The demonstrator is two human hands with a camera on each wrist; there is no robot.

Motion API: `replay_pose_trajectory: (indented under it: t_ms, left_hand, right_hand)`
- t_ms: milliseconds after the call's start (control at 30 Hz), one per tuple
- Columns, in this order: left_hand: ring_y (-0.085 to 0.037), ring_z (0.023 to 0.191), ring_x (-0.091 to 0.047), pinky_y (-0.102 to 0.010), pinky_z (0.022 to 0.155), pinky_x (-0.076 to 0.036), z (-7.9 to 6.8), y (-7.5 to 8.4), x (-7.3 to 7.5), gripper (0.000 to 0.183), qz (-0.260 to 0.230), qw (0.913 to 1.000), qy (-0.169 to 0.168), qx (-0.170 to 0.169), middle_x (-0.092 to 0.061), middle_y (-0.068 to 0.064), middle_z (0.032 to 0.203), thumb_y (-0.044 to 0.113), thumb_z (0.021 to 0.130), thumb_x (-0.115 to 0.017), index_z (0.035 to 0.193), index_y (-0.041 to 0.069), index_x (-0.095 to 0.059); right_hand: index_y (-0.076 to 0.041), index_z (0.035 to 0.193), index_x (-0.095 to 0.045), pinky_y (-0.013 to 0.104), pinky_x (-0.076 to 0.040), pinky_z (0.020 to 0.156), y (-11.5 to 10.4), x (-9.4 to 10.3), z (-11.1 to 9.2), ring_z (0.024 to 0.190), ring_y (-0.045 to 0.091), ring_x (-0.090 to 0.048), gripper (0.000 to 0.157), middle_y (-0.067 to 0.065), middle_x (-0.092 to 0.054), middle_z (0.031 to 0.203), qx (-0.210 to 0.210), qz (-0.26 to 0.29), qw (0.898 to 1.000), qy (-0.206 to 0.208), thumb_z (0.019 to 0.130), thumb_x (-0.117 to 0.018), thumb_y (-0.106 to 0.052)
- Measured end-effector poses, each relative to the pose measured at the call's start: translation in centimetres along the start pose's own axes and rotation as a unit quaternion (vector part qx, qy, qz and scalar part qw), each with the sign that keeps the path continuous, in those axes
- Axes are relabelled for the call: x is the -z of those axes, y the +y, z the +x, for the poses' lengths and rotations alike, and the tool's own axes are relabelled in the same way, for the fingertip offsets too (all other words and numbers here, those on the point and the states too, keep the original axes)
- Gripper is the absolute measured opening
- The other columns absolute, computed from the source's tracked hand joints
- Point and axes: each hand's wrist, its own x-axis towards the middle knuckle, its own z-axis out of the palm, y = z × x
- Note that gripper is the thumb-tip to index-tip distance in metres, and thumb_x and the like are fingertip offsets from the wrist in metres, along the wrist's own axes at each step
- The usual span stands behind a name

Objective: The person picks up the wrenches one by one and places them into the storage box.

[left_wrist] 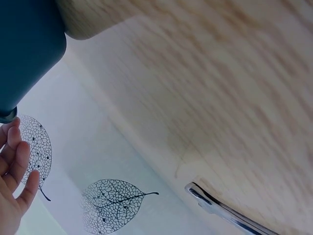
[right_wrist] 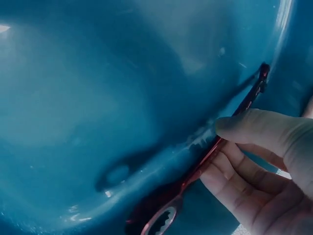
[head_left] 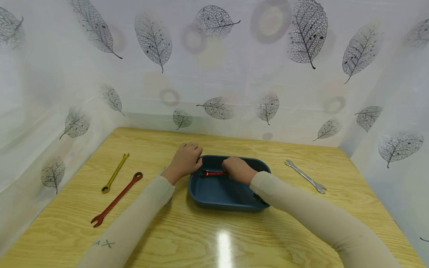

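A dark blue rectangular tub (head_left: 214, 206) stands on the wooden table. My left hand (head_left: 186, 160) holds its far-left rim; in the left wrist view, the fingers (left_wrist: 18, 159) come up to the rim's corner. Inside the tub, my right hand (head_left: 238, 169) pinches a red wrench (head_left: 214, 173). The right wrist view has the thumb and fingers around the middle of the shaft, with the toothed ring end (right_wrist: 164, 220) sticking out below and the other end close to the tub wall.
Left of the tub lie a yellow wrench (head_left: 115, 173) and a longer red wrench (head_left: 116, 199). A silver wrench (head_left: 305, 176) rests on the right. Another silver wrench (left_wrist: 230, 213) is mostly hidden under my left forearm. A leaf-patterned curtain (head_left: 234, 74) borders the table.
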Motion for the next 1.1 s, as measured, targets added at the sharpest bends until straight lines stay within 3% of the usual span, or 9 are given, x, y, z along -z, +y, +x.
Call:
replay_pose_trajectory:
  t_ms: [200, 633, 1100]
  left_hand:
    - [-0.022, 0.076, -0.057, -0.039, 0.076, -0.046, 0.0, -0.2, -0.1, 0.019, 0.004, 1.0, 0.005, -0.006, -0.054, -0.003, 0.074, 0.018, 0.081, -0.065, 0.072, 0.012, -0.049]
    - [-0.02, 0.072, -0.054, -0.039, 0.074, -0.045, 0.1, -0.2, 0.1, 0.019, -0.007, 0.9999, 0.001, -0.014, -0.053, -0.002, 0.072, 0.019, 0.08, -0.066, 0.072, 0.012, -0.05]
    - [-0.02, 0.073, -0.053, -0.039, 0.076, -0.045, 0.0, -0.3, 0.1, 0.019, -0.009, 0.9999, -0.001, -0.012, -0.053, -0.002, 0.072, 0.019, 0.081, -0.065, 0.072, 0.012, -0.05]
  right_hand:
    - [-0.004, 0.065, -0.062, 0.025, -0.029, 0.052, -0.2, -0.4, 0.0, 0.053, 0.009, -0.031, 0.021, 0.003, -0.056, 0.058, -0.015, -0.015, 1.0, 0.004, 0.082, -0.061, 0.008]
    - [-0.005, 0.068, -0.061, 0.032, -0.045, 0.058, -0.1, -1.2, -0.2, 0.059, 0.017, -0.056, 0.023, 0.007, -0.06, 0.063, -0.031, -0.031, 0.999, 0.003, 0.087, -0.055, 0.006]
    - [-0.003, 0.071, -0.062, 0.03, -0.043, 0.057, -0.2, -1.1, -0.3, 0.059, 0.017, -0.055, 0.022, 0.008, -0.058, 0.062, -0.031, -0.01, 0.999, -0.013, 0.088, -0.054, 0.007]
